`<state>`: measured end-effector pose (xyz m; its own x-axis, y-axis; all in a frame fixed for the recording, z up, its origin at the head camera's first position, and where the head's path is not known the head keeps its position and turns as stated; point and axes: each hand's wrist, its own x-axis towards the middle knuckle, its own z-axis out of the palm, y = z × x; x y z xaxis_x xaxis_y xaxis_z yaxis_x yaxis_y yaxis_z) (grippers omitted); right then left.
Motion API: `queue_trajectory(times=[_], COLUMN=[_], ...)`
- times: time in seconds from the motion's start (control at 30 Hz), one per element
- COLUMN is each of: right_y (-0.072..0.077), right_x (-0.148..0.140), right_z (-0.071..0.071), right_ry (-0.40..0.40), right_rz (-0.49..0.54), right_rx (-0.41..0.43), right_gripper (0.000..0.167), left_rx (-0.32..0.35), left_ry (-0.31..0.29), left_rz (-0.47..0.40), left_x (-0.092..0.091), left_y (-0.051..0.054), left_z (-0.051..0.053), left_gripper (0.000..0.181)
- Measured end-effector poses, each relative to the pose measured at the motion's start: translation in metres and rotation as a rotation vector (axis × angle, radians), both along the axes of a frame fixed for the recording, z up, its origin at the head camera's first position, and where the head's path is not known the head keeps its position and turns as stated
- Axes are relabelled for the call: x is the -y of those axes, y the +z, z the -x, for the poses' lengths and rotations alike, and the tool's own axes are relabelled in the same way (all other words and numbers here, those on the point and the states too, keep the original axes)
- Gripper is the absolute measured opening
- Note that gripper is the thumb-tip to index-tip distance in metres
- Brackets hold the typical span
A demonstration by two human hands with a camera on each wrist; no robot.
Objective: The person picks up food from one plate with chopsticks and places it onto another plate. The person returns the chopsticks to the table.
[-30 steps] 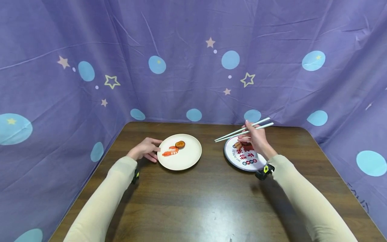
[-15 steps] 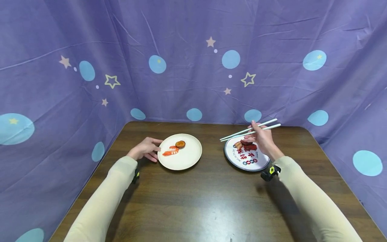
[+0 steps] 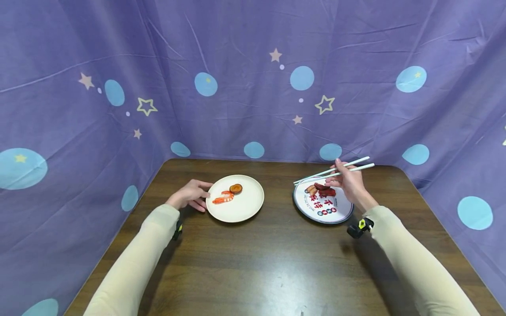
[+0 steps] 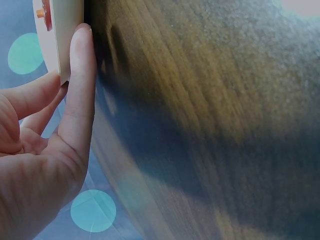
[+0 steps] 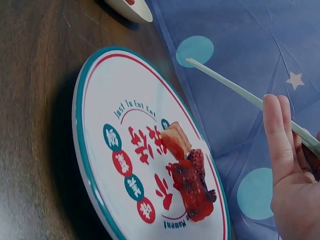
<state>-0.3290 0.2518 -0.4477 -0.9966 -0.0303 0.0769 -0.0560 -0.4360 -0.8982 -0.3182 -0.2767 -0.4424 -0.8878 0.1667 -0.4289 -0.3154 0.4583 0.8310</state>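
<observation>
My left hand (image 3: 190, 194) holds the left rim of a cream plate (image 3: 249, 204). In the left wrist view, the thumb meets the edge and a finger lies along the plate's outer side. On that plate are a shrimp (image 3: 223, 198) and a round brown slice, perhaps a mushroom (image 3: 235, 188). My right hand (image 3: 349, 182) grips a pair of pale green chopsticks (image 3: 316, 178), tips pointing left above the far rim of a white plate (image 3: 312, 206). Dark red glazed meat pieces (image 5: 192, 192) and light brown pieces (image 5: 176, 140) lie on it. Nothing sits between the chopstick tips.
Both plates stand apart on a brown wooden table (image 3: 253, 259). A purple curtain (image 3: 245, 118) with stars and blue ovals hangs behind and beside the table. The white plate carries red lettering and a blue-green rim.
My right hand and the chopsticks have moved right and slightly toward me, uncovering more of the meat on the white plate. My left hand and the cream plate have stayed put.
</observation>
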Motion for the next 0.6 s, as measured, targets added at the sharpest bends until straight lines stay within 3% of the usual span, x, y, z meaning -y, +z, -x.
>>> queue_trajectory(times=[0.6], right_y=[-0.001], right_x=[-0.013], right_z=[-0.004], right_ry=[0.003], right_rz=[0.023], right_rx=[0.013], right_gripper=[0.033], left_rx=[-0.003], left_ry=[-0.006], left_rz=[0.001], left_x=[0.0], left_y=[0.0], left_z=[0.001], left_gripper=[0.063])
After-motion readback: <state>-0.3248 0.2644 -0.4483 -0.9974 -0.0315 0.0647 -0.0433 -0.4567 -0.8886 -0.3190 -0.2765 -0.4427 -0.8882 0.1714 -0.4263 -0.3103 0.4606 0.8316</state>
